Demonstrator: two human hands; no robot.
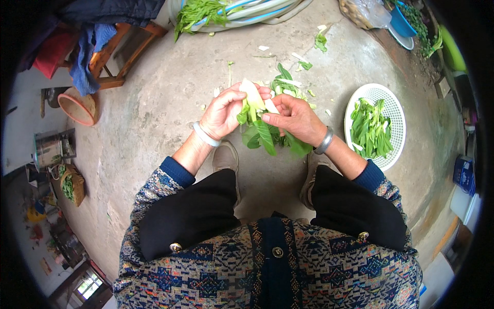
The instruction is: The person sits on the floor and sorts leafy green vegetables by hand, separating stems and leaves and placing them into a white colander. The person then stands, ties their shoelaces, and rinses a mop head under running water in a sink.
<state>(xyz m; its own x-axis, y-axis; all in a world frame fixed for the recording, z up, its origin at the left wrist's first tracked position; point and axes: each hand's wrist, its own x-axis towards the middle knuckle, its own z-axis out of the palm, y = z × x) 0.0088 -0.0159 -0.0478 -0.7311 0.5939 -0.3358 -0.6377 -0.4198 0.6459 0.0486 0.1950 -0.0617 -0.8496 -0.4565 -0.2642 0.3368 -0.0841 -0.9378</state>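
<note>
My left hand (227, 110) holds a leafy green vegetable with a pale, thick base (252, 96), its base pointing away from me. Close beside it on the right, my right hand (297, 117) grips a pale stalk with a green leaf (300, 146) hanging below the fingers. Beneath and behind the hands, more cut greens (285, 83) lie on the concrete floor, partly hidden. A white perforated plastic basket (397, 131) stands to the right, with a heap of leafy greens (370, 129) in it.
Pale scraps (263, 48) and leaf pieces (320, 41) are scattered on the floor. A coiled hose (251, 21) with greens lies at the top. Upper left stand a wooden chair (115, 77) with clothes and a tilted bucket (77, 108); a wicker basket (79, 185) is farther left. My shoes flank the greens.
</note>
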